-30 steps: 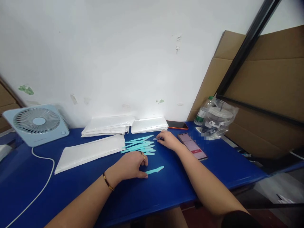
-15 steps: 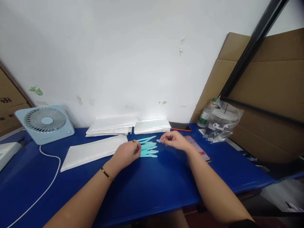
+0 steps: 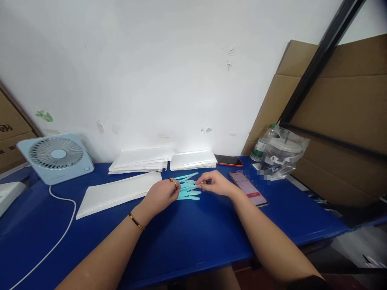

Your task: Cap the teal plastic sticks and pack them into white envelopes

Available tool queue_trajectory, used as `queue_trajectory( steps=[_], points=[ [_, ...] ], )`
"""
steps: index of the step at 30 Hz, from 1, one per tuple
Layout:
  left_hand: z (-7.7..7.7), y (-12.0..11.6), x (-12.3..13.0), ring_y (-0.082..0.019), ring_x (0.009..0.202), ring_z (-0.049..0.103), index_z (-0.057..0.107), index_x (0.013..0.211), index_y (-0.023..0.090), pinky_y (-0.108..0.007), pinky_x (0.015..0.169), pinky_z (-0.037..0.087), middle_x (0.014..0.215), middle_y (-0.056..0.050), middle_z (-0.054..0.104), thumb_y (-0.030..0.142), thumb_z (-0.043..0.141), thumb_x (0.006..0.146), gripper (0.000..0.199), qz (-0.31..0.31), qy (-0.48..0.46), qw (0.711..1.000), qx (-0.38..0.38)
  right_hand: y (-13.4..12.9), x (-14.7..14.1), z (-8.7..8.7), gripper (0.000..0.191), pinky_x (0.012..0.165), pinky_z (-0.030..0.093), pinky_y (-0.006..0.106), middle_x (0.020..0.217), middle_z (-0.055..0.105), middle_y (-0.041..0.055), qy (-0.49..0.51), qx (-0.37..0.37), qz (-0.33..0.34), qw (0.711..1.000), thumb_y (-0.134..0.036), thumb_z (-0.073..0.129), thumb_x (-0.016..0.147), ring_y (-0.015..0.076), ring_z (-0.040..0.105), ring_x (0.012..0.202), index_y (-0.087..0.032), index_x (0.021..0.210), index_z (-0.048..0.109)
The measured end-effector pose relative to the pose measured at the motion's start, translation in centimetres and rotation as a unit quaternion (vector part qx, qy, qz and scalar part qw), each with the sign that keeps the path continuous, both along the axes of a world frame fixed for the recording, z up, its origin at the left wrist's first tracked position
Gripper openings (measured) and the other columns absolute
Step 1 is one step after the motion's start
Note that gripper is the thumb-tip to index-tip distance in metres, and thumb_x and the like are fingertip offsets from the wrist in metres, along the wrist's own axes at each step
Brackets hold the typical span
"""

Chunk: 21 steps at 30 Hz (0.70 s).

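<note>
Several slim turquoise strips point(image 3: 191, 193) lie fanned out on the blue tabletop point(image 3: 187, 233). My left hand point(image 3: 163, 195) has its fingers closed at the left ends of the strips and covers those ends. From the right, my right hand point(image 3: 214, 183) reaches to the strips' right ends with thumb and forefinger pinched together. Whatever is between those fingertips is too small to make out. A long white padded envelope point(image 3: 117, 193) lies to the left of my left hand.
White envelopes are stacked in two piles point(image 3: 139, 159) point(image 3: 193, 159) by the wall. A fan point(image 3: 59, 155) stands left, its cable running forward. Right are a lit phone point(image 3: 249, 189), an orange-edged phone point(image 3: 229, 161), a bottle point(image 3: 260, 148) and a bagged cup point(image 3: 282, 155).
My right hand has moved left and slightly down to the strips, and the small pale piece at its fingertips no longer shows. More of the lit phone is visible. My left hand has stayed put.
</note>
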<state>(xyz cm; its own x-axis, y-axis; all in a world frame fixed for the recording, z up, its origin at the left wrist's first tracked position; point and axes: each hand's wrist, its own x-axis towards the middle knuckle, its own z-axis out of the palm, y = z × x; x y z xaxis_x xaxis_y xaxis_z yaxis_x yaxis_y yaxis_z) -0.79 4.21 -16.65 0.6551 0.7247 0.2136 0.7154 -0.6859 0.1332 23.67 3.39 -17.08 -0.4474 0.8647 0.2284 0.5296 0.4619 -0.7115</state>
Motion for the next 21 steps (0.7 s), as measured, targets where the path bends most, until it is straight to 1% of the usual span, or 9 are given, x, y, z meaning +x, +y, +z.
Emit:
queue_trajectory(
  steps=[4, 7, 8, 10, 12, 13, 15, 18, 21],
  points=[
    [-0.2, 0.3, 0.0, -0.015, 0.067, 0.055, 0.056, 0.075, 0.018, -0.026, 0.061, 0.038, 0.075, -0.004, 0.059, 0.026, 0.031, 0.089, 0.029, -0.016, 0.0, 1.0, -0.021, 0.0, -0.6, -0.3, 0.025, 0.059, 0.046, 0.024, 0.074, 0.067, 0.0056, -0.001, -0.011, 0.007, 1.0, -0.035, 0.057, 0.08, 0.0137, 0.06, 0.062, -0.014, 0.086, 0.07],
    [-0.8, 0.9, -0.3, -0.021, 0.094, 0.057, 0.058, 0.102, 0.019, -0.031, 0.079, 0.042, 0.102, -0.008, 0.062, 0.043, 0.041, 0.086, 0.033, -0.006, -0.014, 0.999, -0.035, 0.2, -0.6, -0.5, 0.036, 0.074, 0.047, 0.031, 0.093, 0.066, 0.0083, -0.027, 0.02, -0.019, 0.999, -0.043, 0.062, 0.075, 0.019, 0.061, 0.082, -0.018, 0.1, 0.067],
    [-1.2, 1.1, -0.5, -0.024, 0.107, 0.052, 0.053, 0.114, 0.02, -0.034, 0.088, 0.04, 0.115, -0.009, 0.058, 0.052, 0.048, 0.08, 0.046, 0.007, -0.016, 0.999, -0.032, 0.4, -0.5, -0.6, 0.05, 0.083, 0.045, 0.035, 0.106, 0.062, 0.01, -0.041, 0.037, -0.032, 0.998, -0.047, 0.066, 0.07, 0.0228, 0.058, 0.096, -0.02, 0.111, 0.062],
    [-1.9, 1.7, -0.7, -0.03, 0.126, 0.035, 0.039, 0.131, 0.02, -0.04, 0.101, 0.03, 0.136, -0.013, 0.042, 0.066, 0.058, 0.064, 0.084, 0.04, -0.005, 0.999, -0.026, 0.9, -0.5, -1.0, 0.088, 0.098, 0.034, 0.044, 0.133, 0.043, 0.0129, -0.081, 0.049, -0.052, 0.994, -0.053, 0.074, 0.056, 0.0305, 0.038, 0.123, -0.023, 0.132, 0.044],
    [-2.6, 2.2, -0.9, -0.032, 0.132, 0.024, 0.03, 0.138, 0.017, -0.043, 0.106, 0.022, 0.143, -0.015, 0.032, 0.074, 0.056, 0.058, 0.101, 0.062, 0.013, 0.997, -0.032, 1.3, -0.6, -1.4, 0.113, 0.104, 0.025, 0.049, 0.144, 0.027, 0.015, -0.127, 0.024, -0.049, 0.99, -0.056, 0.076, 0.047, 0.0343, 0.021, 0.132, -0.022, 0.142, 0.025],
    [-2.8, 2.4, -0.9, -0.032, 0.133, 0.023, 0.027, 0.139, 0.016, -0.043, 0.106, 0.021, 0.142, -0.016, 0.033, 0.075, 0.054, 0.059, 0.103, 0.064, 0.019, 0.997, -0.039, 1.4, -0.8, -1.6, 0.117, 0.104, 0.024, 0.049, 0.145, 0.024, 0.0158, -0.145, 0.009, -0.036, 0.989, -0.057, 0.076, 0.047, 0.0346, 0.02, 0.132, -0.021, 0.143, 0.021],
    [-2.9, 2.5, -0.8, -0.03, 0.13, 0.029, 0.027, 0.139, 0.015, -0.042, 0.105, 0.022, 0.138, -0.017, 0.039, 0.073, 0.05, 0.066, 0.096, 0.057, 0.026, 0.997, -0.049, 1.6, -1.0, -1.7, 0.111, 0.102, 0.028, 0.047, 0.14, 0.031, 0.016, -0.166, 0.007, -0.011, 0.986, -0.054, 0.075, 0.052, 0.0329, 0.027, 0.128, -0.019, 0.143, 0.022],
    [-2.4, 2.1, -0.4, -0.027, 0.12, 0.041, 0.038, 0.132, 0.019, -0.04, 0.098, 0.029, 0.128, -0.013, 0.05, 0.062, 0.048, 0.076, 0.071, 0.026, 0.031, 0.998, -0.043, 1.2, -1.4, -1.4, 0.078, 0.092, 0.038, 0.039, 0.119, 0.049, 0.0123, -0.183, 0.047, 0.005, 0.982, -0.04, 0.071, 0.061, 0.0271, 0.044, 0.111, -0.017, 0.131, 0.043],
    [-1.5, 1.2, 0.3, -0.024, 0.105, 0.05, 0.051, 0.117, 0.022, -0.035, 0.089, 0.035, 0.113, -0.008, 0.057, 0.048, 0.048, 0.083, 0.044, -0.01, 0.044, 0.998, -0.033, 0.5, -1.8, -1.0, 0.051, 0.08, 0.043, 0.031, 0.102, 0.053, 0.0087, -0.213, 0.07, 0.019, 0.974, -0.025, 0.066, 0.064, 0.0216, 0.05, 0.094, -0.015, 0.113, 0.055]
  ],
)
